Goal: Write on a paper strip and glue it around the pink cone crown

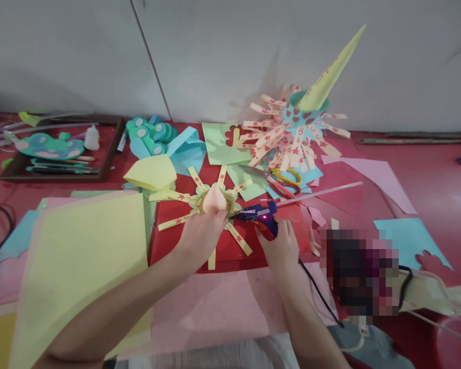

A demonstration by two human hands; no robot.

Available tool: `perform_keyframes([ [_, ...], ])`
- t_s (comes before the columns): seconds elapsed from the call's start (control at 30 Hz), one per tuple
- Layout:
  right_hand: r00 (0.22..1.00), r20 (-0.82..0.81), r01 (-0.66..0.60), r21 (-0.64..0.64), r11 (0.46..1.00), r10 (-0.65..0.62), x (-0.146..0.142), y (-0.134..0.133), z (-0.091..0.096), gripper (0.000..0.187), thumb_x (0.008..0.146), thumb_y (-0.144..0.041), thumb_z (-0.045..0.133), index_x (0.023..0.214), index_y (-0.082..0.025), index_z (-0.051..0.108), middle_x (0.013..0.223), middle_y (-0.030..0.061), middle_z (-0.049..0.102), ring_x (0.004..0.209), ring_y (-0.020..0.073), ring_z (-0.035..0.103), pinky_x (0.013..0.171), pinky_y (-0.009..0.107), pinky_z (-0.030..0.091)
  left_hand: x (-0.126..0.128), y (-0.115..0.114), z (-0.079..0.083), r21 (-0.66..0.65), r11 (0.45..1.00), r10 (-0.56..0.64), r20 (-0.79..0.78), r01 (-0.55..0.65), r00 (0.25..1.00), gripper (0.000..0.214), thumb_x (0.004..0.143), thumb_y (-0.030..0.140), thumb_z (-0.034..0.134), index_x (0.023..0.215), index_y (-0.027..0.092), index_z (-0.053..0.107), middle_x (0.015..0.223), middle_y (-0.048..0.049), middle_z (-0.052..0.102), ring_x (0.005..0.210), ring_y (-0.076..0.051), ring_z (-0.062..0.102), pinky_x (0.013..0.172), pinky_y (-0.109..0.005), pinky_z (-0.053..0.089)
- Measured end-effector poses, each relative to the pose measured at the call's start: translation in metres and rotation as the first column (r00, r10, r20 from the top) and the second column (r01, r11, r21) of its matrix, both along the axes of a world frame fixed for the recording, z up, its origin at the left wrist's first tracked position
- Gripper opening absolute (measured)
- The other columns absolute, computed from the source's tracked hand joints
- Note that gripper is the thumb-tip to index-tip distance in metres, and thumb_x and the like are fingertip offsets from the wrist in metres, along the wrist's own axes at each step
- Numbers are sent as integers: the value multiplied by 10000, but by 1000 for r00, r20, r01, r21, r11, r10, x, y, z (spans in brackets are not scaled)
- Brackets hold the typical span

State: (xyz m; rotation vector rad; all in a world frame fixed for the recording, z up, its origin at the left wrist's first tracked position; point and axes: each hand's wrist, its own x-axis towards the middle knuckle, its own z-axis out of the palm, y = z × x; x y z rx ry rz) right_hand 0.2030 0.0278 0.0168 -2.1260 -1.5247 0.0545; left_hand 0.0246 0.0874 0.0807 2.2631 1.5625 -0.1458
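A yellow paper craft (240,241) lies on a red board, its strips with red stars and letters spread outward round a ring. A pale pink paper cone (214,198) stands in its middle. My left hand (204,233) is closed at the near edge of the cone and ring, fingertips pinched on the craft. My right hand (281,243) is wrapped round the grip of a blue hot glue gun (267,210) with a red light lit. The gun's nozzle points left and meets the craft beside my left fingertips. A clear glue stick (322,192) juts from its back.
Yellow paper sheets (88,256) lie at left. Behind are a brown tray (117,148) of tools, green foam shapes (146,136), scissors (284,182) and a similar craft (305,118) with a tall cone. A black cable (318,289) runs at right near a pixelated patch.
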Motion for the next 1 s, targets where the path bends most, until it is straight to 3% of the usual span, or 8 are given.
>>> perform_keyframes([
  [0.1,999,-33,17,7,1000,-17,1,1,0,339,765,-447,545,965,-174,556,872,85,608,828,226,583,649,323,457,-2,0,12,17,999,-38,-126,41,991,342,932,311,279,878,212,602,612,-32,594,547,-164,563,485,-243,306],
  [0.23,992,-115,45,10,999,-43,4,2,3,384,733,-478,562,963,-171,553,874,86,609,836,229,584,667,330,464,-10,-1,30,25,1000,-1,-146,5,989,299,921,312,338,850,220,613,603,-18,599,533,-160,550,469,-250,256],
  [0.3,982,-175,74,-2,997,-73,7,2,4,396,704,-482,581,954,-177,549,874,79,610,821,225,582,668,330,463,-16,0,37,93,995,49,-112,-38,993,279,918,309,358,879,226,621,658,-15,627,564,-158,561,473,-254,265],
  [0.4,954,-259,149,-34,988,-153,14,3,6,424,652,-478,623,948,-185,544,863,62,612,769,211,572,670,330,457,-25,4,43,273,950,136,78,-153,988,257,917,324,382,968,238,619,838,-19,659,689,-146,594,543,-240,362],
  [0.53,925,-305,237,-8,972,-228,21,4,7,458,604,-474,662,929,-173,550,791,41,603,695,188,541,642,312,440,-29,17,39,456,860,77,329,-229,941,292,915,345,407,1129,225,565,1054,-57,615,954,-167,587,792,-260,454],
  [0.63,922,-314,252,36,967,-229,22,5,8,487,592,-490,665,934,-160,556,783,39,597,681,175,520,640,302,429,-28,27,28,472,856,-29,448,-209,894,331,906,341,431,1194,209,525,1191,-68,580,1120,-188,522,947,-322,419],
  [0.8,910,-338,257,11,966,-238,21,5,9,503,589,-494,670,945,-157,559,792,35,588,697,168,512,648,289,423,-28,34,18,352,920,-55,549,-172,834,223,893,313,459,981,218,640,1028,-16,683,975,-163,606,886,-308,458],
  [1.0,902,-352,274,24,961,-248,23,5,7,531,587,-500,679,967,-151,553,762,17,565,638,141,484,612,270,408,-31,30,28,392,877,-1,579,-278,815,147,858,299,524,895,228,647,941,7,699,884,-139,622,826,-269,469],
])
